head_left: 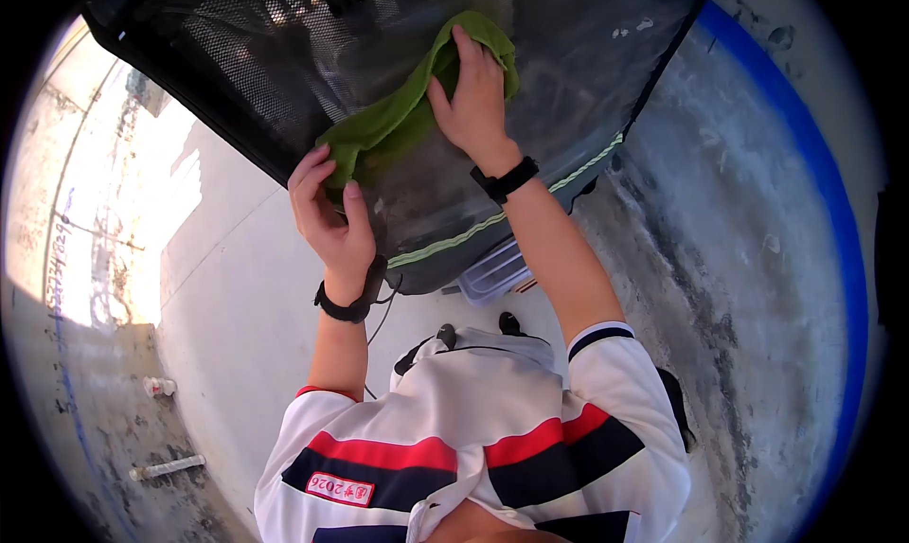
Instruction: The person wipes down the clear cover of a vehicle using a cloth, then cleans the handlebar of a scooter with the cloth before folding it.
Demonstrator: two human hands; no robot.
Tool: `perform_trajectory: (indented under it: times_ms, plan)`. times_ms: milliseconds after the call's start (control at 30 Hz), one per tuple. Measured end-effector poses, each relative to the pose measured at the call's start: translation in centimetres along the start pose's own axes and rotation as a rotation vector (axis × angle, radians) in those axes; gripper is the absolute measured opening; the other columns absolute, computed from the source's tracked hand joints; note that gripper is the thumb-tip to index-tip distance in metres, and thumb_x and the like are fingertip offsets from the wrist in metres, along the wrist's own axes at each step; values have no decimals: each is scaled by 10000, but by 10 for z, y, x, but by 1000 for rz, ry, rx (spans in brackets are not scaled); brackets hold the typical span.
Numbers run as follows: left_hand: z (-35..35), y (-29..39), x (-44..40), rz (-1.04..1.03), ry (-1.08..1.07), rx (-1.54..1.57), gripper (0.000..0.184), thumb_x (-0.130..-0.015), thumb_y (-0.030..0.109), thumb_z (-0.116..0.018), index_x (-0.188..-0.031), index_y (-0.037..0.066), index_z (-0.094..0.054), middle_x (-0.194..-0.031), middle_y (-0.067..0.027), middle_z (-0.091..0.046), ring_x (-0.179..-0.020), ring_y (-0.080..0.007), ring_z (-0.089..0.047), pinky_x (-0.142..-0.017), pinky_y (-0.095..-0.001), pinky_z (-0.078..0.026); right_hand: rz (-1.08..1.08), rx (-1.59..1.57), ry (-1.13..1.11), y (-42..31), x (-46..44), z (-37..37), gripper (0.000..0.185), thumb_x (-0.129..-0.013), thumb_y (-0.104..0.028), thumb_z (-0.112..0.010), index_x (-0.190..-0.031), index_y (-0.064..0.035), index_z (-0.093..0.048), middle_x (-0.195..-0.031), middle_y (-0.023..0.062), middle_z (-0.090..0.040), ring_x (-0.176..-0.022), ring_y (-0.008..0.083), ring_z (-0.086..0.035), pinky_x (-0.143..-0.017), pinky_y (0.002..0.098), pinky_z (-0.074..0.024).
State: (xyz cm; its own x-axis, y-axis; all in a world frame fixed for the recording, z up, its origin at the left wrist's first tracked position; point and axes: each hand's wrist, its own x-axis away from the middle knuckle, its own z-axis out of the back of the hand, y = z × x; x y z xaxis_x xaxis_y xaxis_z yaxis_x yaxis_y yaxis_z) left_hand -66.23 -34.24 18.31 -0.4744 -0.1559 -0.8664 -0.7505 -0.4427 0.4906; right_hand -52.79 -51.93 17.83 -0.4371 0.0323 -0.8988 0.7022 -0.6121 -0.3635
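A green cloth point(393, 112) stretches between my two hands across a dark, partly mesh panel point(559, 79). My left hand point(327, 216) grips the cloth's lower left end, thumb on the near side and fingers curled at the panel's left edge. Higher up and to the right, my right hand point(473, 103) holds the other end, which is bunched around its fingers against the panel. Part of the right fingers is covered by cloth. Both wrists wear black bands. A pale green cord point(497, 216) runs along the panel's lower part.
Under the panel sits a grey plastic tray or basket point(492, 273). A thin dark cable point(383, 318) hangs near my left wrist. Stained walls stand on both sides, with a blue stripe point(833, 174) at right. White pipe stubs point(169, 467) stick out at lower left.
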Motion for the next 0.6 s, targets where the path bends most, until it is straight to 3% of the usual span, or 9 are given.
perform_trajectory:
  times_ms: [100,133,267,300,333,367,433,533,600]
  plan:
    - [-1,11,-9,47,83,66,186,-901,-47,-522,-1086,-39,-545,-1123,-182,-603,-1063,-253,-578,-957,-355,-450,2,-46,71,2,5,14,538,-866,-97,-651,-1358,-11,-450,-1261,213,-555,-1152,414,-514,-987,482,-397]
    - [-1,22,-13,52,143,61,143,-925,-42,-494,-1052,-36,-561,-1023,-154,-628,-950,-225,-599,-907,-324,-458,-24,-122,110,1,6,18,486,-873,-65,-624,-1332,-4,-476,-1230,214,-573,-1122,407,-535,-964,468,-417]
    - [32,63,-22,37,156,449,184,-1025,96,-408,-1032,17,-575,-833,-71,-551,-718,-139,-492,-765,-295,-445,-107,-338,170,-6,22,33,379,-915,7,-532,-1293,8,-532,-1162,199,-624,-1049,335,-616,-919,387,-473]
    - [33,83,-23,0,194,500,225,-1032,163,-395,-925,41,-551,-787,-38,-471,-810,-172,-521,-819,-363,-462,-117,-371,172,-9,24,34,372,-929,10,-512,-1300,7,-534,-1159,190,-632,-1042,305,-635,-920,361,-480]
    - [36,101,-32,-50,125,738,235,-1013,215,-423,-912,70,-577,-785,-19,-508,-828,-193,-566,-864,-427,-472,-92,-405,222,-19,22,36,385,-863,106,-487,-1232,28,-559,-1084,215,-637,-952,378,-624,-841,394,-493]
    - [39,119,-40,-83,46,975,247,-994,268,-451,-899,99,-603,-782,0,-545,-845,-215,-610,-909,-491,-483,-74,-428,214,-28,22,39,396,-853,114,-488,-1233,28,-559,-1080,214,-637,-945,374,-623,-836,393,-494]
    - [61,146,-47,-100,3,1160,222,-944,328,-542,-1009,159,-671,-871,-7,-640,-991,-275,-622,-1008,-541,-436,-25,-478,195,-42,21,46,418,-834,130,-490,-1233,29,-558,-1072,213,-636,-932,365,-622,-827,390,-497]
    - [63,157,-50,-49,-106,1257,236,-945,329,-530,-1027,149,-660,-900,-27,-634,-1011,-288,-611,-1015,-546,-427,-12,-512,119,-59,26,53,392,-893,90,-476,-1277,43,-540,-1181,207,-625,-1062,289,-639,-937,336,-477]
    - [55,156,-50,-10,-162,1264,247,-946,330,-522,-1039,143,-653,-920,-40,-630,-1025,-296,-603,-1019,-549,-420,2,-525,141,-66,27,52,399,-882,102,-485,-1273,49,-540,-1173,203,-627,-1058,288,-638,-938,336,-476]
